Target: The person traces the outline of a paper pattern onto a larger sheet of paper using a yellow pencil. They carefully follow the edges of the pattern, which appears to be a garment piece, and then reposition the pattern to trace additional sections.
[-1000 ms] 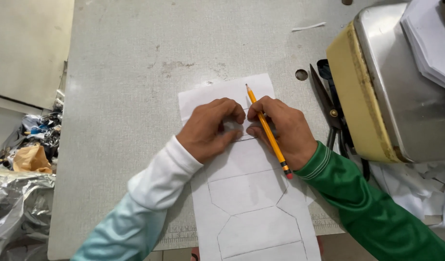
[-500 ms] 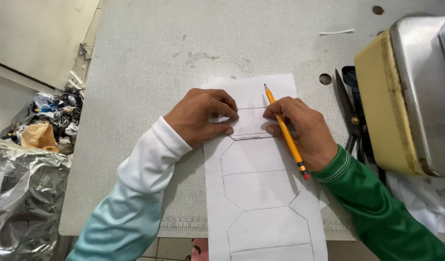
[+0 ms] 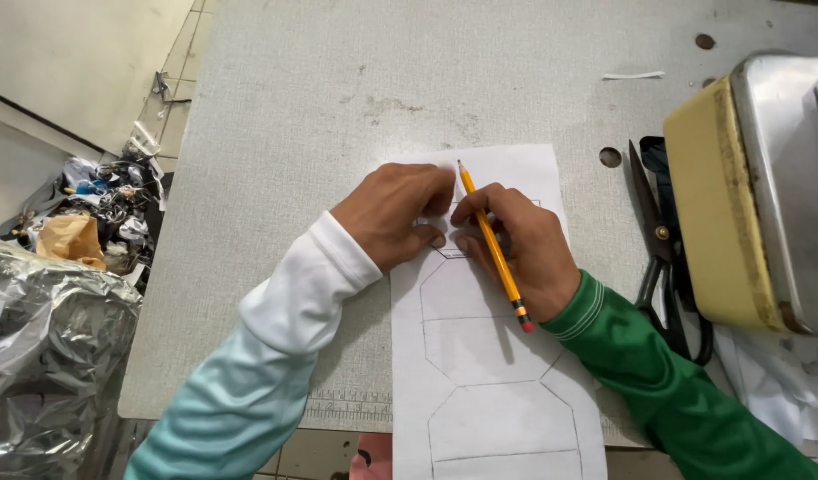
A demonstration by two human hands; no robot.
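A long white paper sheet (image 3: 493,373) with pencilled hexagon-like outlines lies on the grey table (image 3: 320,116) and hangs over its near edge. My left hand (image 3: 393,213) presses a small paper piece against the sheet's upper part; most of that piece is hidden under my fingers. My right hand (image 3: 520,249) grips a yellow pencil (image 3: 491,244), tip pointing away from me near the sheet's top, its pink eraser end towards me. The two hands touch at the fingertips.
Black scissors (image 3: 658,249) lie right of the sheet beside a sewing machine (image 3: 765,187) with a yellowish side. A ruler strip (image 3: 347,411) runs along the table's near edge. Scraps and foil-like wrap (image 3: 53,311) fill the floor on the left.
Both hands and the pencil have slid up the sheet toward its top edge. The pencil tip now lies nearer the top of the paper. The camera view has shifted too.
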